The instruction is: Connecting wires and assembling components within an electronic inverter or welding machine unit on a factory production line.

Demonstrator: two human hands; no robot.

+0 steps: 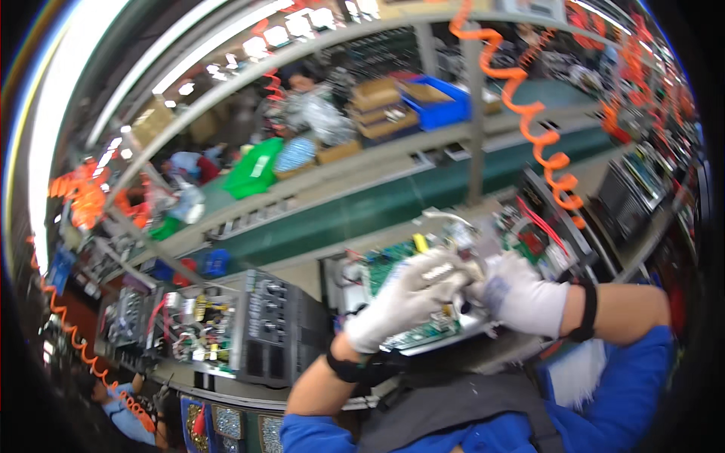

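Both of my hands wear white gloves and meet over an open electronic unit with a green circuit board (381, 268). My left hand (411, 294) has its fingers curled inward, closed around something small that I cannot make out. Beside it, my right hand (521, 293) is closed too, its fingertips close to the left ones and blurred. Pale wires (451, 219) rise just beyond the fingers. A yellow part (420, 242) stands on the board past my left hand. My hands hide the middle of the board.
On the left stands a black-cased unit (276, 328) with exposed boards. Another opened unit with red wires (545, 226) is at the right. An orange coiled hose (532, 128) hangs near it. Beyond runs a green conveyor (332, 219), with a blue bin (442, 106) and people behind.
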